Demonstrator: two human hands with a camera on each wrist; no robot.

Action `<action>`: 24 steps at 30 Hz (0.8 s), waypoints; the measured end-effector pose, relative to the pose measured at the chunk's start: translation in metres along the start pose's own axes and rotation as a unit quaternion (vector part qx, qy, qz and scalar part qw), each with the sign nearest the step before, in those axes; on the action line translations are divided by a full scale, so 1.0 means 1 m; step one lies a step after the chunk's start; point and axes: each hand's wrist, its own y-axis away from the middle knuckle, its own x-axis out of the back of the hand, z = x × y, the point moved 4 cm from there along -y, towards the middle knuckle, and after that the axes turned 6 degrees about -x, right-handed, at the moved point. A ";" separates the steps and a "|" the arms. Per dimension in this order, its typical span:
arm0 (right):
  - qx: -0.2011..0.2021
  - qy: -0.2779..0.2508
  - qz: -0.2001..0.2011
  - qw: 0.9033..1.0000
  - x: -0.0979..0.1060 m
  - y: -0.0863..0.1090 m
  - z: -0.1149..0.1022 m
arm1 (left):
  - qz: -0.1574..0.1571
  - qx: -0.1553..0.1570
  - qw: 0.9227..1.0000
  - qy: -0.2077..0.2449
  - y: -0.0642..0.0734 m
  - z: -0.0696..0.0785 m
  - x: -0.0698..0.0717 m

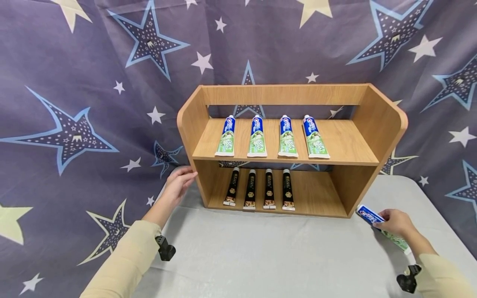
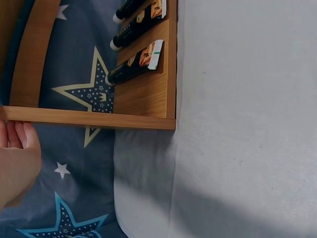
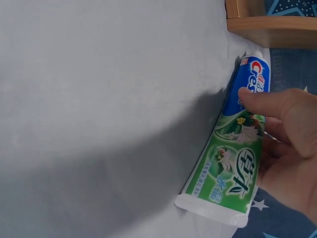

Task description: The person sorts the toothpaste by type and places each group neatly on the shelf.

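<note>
My right hand [image 1: 396,223] pinches a blue and green tube of toothpaste [image 3: 230,148] with its thumb on the printed face. The tube is at the right of the shelf, close to the grey cloth; whether it touches is unclear. My left hand [image 1: 180,184] touches the outer left side of the wooden shelf [image 1: 283,162], its fingertips against the panel. On the upper board lie several matching blue and green toothpaste tubes [image 1: 257,136], caps to the back. Several black toothpaste tubes [image 1: 269,189] lie in a row on the lower board.
A grey cloth [image 1: 261,252] covers the table under the shelf. Behind it hangs a dark curtain [image 1: 112,103] with a star pattern. Bare board shows to the right of both rows of tubes. The shelf's right side panel [image 1: 376,136] rises near my right hand.
</note>
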 end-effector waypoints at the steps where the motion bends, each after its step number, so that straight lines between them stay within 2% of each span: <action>1: -0.001 0.001 0.000 1.000 0.000 0.000 -0.001 | 0.000 0.001 1.000 -0.002 0.000 0.000 0.000; 10: -0.008 0.012 -0.010 1.000 0.003 0.011 -0.002 | -0.004 0.006 1.000 -0.004 0.001 -0.005 0.003; 12: -0.019 -0.005 -0.020 1.000 0.004 0.014 -0.002 | -0.003 0.005 1.000 -0.005 0.002 -0.004 0.003; 14: -0.045 -0.040 -0.040 0.997 0.003 0.017 -0.001 | -0.001 0.001 1.000 -0.005 0.002 -0.003 0.004; 19: -0.121 -0.145 -0.083 0.979 -0.003 0.024 0.002 | -0.002 0.001 1.000 -0.014 0.002 -0.002 0.005; 24: -0.157 -0.212 -0.100 0.959 -0.008 0.032 0.000 | -0.005 0.006 1.000 -0.016 0.002 -0.004 0.007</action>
